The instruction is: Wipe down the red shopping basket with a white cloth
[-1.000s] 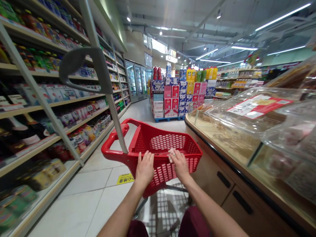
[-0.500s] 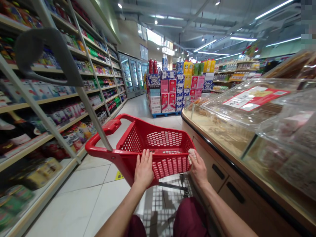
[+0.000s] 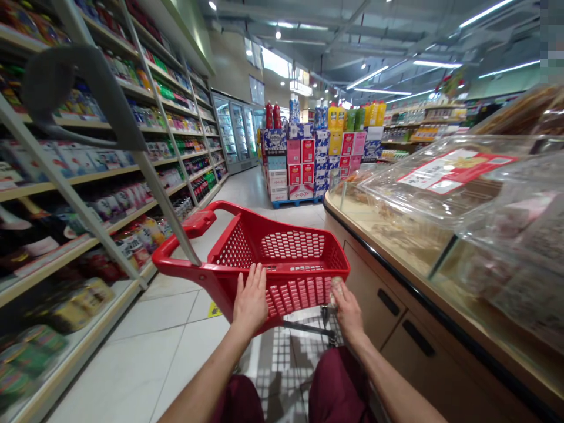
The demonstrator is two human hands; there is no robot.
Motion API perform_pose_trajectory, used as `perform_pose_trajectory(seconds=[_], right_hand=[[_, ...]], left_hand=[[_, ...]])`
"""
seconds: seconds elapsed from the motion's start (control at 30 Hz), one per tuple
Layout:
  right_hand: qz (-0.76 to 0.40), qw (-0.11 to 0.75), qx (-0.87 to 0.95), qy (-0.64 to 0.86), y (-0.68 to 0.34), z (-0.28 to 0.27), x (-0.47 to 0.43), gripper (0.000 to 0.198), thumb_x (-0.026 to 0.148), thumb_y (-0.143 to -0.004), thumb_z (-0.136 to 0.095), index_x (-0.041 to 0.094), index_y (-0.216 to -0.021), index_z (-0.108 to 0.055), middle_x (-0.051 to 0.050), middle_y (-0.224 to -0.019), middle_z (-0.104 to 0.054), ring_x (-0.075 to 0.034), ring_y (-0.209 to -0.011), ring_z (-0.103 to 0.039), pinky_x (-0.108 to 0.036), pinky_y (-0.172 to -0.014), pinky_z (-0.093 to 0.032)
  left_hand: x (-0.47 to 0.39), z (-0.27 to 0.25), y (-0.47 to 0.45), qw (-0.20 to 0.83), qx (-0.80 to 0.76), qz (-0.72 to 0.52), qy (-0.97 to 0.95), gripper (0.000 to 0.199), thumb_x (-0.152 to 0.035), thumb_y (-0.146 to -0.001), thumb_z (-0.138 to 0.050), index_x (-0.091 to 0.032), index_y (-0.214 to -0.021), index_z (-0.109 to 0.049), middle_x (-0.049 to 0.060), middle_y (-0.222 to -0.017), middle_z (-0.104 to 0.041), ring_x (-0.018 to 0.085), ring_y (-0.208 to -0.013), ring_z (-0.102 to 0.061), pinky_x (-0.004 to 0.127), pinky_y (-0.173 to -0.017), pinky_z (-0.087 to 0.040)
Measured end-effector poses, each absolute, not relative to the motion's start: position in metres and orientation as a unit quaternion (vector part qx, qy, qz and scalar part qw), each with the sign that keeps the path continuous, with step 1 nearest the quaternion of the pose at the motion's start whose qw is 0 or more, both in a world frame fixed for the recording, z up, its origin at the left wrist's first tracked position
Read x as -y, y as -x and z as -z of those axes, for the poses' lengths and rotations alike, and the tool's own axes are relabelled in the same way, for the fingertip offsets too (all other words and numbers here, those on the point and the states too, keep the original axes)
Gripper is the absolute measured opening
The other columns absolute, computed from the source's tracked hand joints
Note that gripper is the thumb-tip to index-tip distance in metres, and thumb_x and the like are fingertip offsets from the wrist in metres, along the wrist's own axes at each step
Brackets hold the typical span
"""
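Note:
A red plastic shopping cart [image 3: 282, 235] stands side-on before me, its handle to the left and its perforated basket bare inside as far as I can see. My left hand [image 3: 251, 299] lies with fingers stretched out against the near side, the fingertips just under the rim. Near the right corner of that side, my right hand [image 3: 348, 305] presses a crumpled whitish cloth [image 3: 335, 288] to the basket; the fingers partly cover it. A grey hook-shaped handle on a metal pole [image 3: 164, 194] rises from the cart's left part.
Drink shelves [image 3: 176, 117] line the left. A counter [image 3: 374, 258] with clear plastic food boxes [image 3: 453, 170] runs close along the right. Ahead, stacked drink cartons [image 3: 302, 167] stand on a blue pallet, with glass-door fridges [image 3: 238, 129] behind to the left.
My right hand has slid down and slightly left on the basket's side with the cloth. My left hand has shifted a little left, its fingers still stretched out.

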State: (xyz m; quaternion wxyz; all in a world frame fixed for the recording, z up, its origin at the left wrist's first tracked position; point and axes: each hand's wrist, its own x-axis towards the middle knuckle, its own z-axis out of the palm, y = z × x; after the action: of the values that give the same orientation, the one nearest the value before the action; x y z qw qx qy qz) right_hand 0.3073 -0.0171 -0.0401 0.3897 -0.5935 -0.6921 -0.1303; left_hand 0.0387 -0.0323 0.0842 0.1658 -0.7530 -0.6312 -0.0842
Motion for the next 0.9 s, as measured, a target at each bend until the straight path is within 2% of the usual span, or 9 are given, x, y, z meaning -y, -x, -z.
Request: perform_pose_trajectory(seconds=[0.1, 0.2, 0.27, 0.47, 0.63, 0.7, 0.8, 0.9], right_hand=[[0.121, 0.361, 0.734, 0.562, -0.298, 0.048, 0.026, 0.042, 0.008, -0.077, -0.037, 0.027, -0.108, -0.058, -0.003, -0.119, -0.055, -0.017, -0.104, -0.053, -0.032, -0.083, -0.046], [0.144, 0.417, 0.720, 0.536, -0.286, 0.029, 0.024, 0.039, 0.010, -0.079, -0.038, 0.023, -0.111, -0.056, -0.006, -0.129, -0.044, -0.019, -0.116, -0.043, -0.037, -0.093, -0.039], [0.158, 0.440, 0.716, 0.519, -0.277, 0.017, 0.019, 0.038, 0.009, -0.080, -0.037, 0.022, -0.110, -0.057, -0.007, -0.131, -0.043, -0.019, -0.119, -0.040, -0.038, -0.095, -0.037], [0.138, 0.358, 0.778, 0.498, -0.256, 0.035, 0.029, 0.041, 0.004, -0.078, -0.037, 0.025, -0.105, -0.060, -0.005, -0.116, -0.057, -0.017, -0.106, -0.053, -0.034, -0.087, -0.044], [0.161, 0.426, 0.745, 0.487, -0.238, 0.007, 0.027, 0.040, 0.005, -0.081, -0.035, 0.021, -0.110, -0.057, -0.008, -0.127, -0.046, -0.018, -0.118, -0.042, -0.038, -0.096, -0.036], [0.170, 0.420, 0.754, 0.476, -0.229, 0.005, 0.025, 0.037, 0.006, -0.082, -0.037, 0.021, -0.108, -0.058, -0.009, -0.125, -0.049, -0.019, -0.115, -0.045, -0.037, -0.094, -0.038], [0.171, 0.372, 0.797, 0.445, -0.218, 0.019, 0.030, 0.036, 0.005, -0.081, -0.037, 0.022, -0.101, -0.062, -0.007, -0.111, -0.060, -0.017, -0.101, -0.056, -0.033, -0.085, -0.044], [0.168, 0.368, 0.801, 0.442, -0.209, 0.017, 0.033, 0.037, 0.005, -0.081, -0.036, 0.022, -0.104, -0.061, -0.008, -0.114, -0.058, -0.017, -0.103, -0.055, -0.032, -0.085, -0.044]], left_hand=[[0.033, -0.084, -0.035, 0.167, 0.612, 0.086, 0.768, 0.063, -0.017, -0.066, -0.039, -0.008, -0.129, -0.034, 0.009, -0.139, -0.028, 0.021, -0.130, -0.019, 0.045, -0.106, -0.012], [0.035, -0.084, -0.030, 0.191, 0.603, 0.103, 0.767, 0.065, -0.018, -0.066, -0.039, -0.008, -0.129, -0.032, 0.009, -0.140, -0.026, 0.021, -0.130, -0.017, 0.045, -0.106, -0.010], [0.036, -0.082, -0.028, 0.203, 0.617, 0.110, 0.752, 0.065, -0.017, -0.066, -0.039, -0.007, -0.129, -0.031, 0.010, -0.140, -0.025, 0.022, -0.131, -0.017, 0.044, -0.106, -0.010], [0.040, -0.079, -0.018, 0.186, 0.605, 0.099, 0.767, 0.064, -0.015, -0.067, -0.038, -0.010, -0.130, -0.031, 0.007, -0.140, -0.026, 0.021, -0.130, -0.019, 0.045, -0.106, -0.013], [0.042, -0.084, -0.010, 0.195, 0.610, 0.121, 0.758, 0.064, -0.016, -0.066, -0.038, -0.008, -0.129, -0.031, 0.009, -0.139, -0.027, 0.021, -0.130, -0.019, 0.045, -0.106, -0.011], [0.043, -0.083, -0.009, 0.201, 0.618, 0.125, 0.749, 0.063, -0.016, -0.066, -0.038, -0.007, -0.129, -0.032, 0.010, -0.140, -0.026, 0.021, -0.130, -0.019, 0.045, -0.106, -0.012], [0.046, -0.082, -0.007, 0.194, 0.609, 0.117, 0.760, 0.063, -0.016, -0.067, -0.038, -0.009, -0.129, -0.033, 0.008, -0.139, -0.028, 0.021, -0.129, -0.021, 0.045, -0.106, -0.014], [0.047, -0.089, 0.001, 0.200, 0.595, 0.121, 0.769, 0.063, -0.016, -0.066, -0.038, -0.010, -0.128, -0.034, 0.007, -0.138, -0.030, 0.020, -0.129, -0.021, 0.044, -0.106, -0.013]])
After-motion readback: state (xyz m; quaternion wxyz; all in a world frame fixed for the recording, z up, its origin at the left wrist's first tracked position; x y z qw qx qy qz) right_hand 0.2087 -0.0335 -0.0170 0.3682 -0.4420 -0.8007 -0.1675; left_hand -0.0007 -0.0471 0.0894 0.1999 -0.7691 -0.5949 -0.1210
